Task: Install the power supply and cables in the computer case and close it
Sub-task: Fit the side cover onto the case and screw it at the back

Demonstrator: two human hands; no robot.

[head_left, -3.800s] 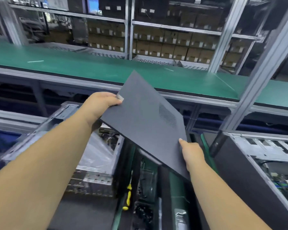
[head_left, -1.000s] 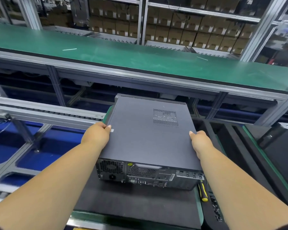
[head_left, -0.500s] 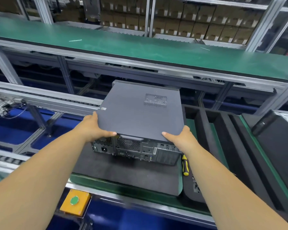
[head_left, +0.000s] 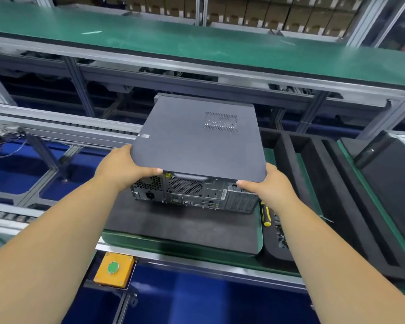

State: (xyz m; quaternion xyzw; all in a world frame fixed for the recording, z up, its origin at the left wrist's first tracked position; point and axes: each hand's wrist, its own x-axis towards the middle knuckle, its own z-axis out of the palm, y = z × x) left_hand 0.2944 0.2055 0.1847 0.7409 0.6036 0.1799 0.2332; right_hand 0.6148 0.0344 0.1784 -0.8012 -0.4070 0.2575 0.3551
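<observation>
**Case lid on, both hands at the rear corners**

Near edge: orange button box with a green button hangs off the rail, no legible marking. Both forearms are cut off by the bottom of the frame.

Left hand grips the rear-left corner of the computer case, thumb along the lid edge; its fingers are hidden under the corner. Right hand grips the rear-right corner, thumb on the lid edge, fingers hidden behind the case side.

Case lies flat on a dark foam mat on the worktop, rear panel facing the camera. Side panel covers the top, so the interior is not visible. Small yellow warning sticker by the fan grille, text too small to read. Pale label on the lid's left edge, also unreadable.

Yellow-black screwdriver lies just right of the case, partly hidden by the right wrist.

Far: green conveyor belt; behind it brown cartons, labels blurred.
</observation>
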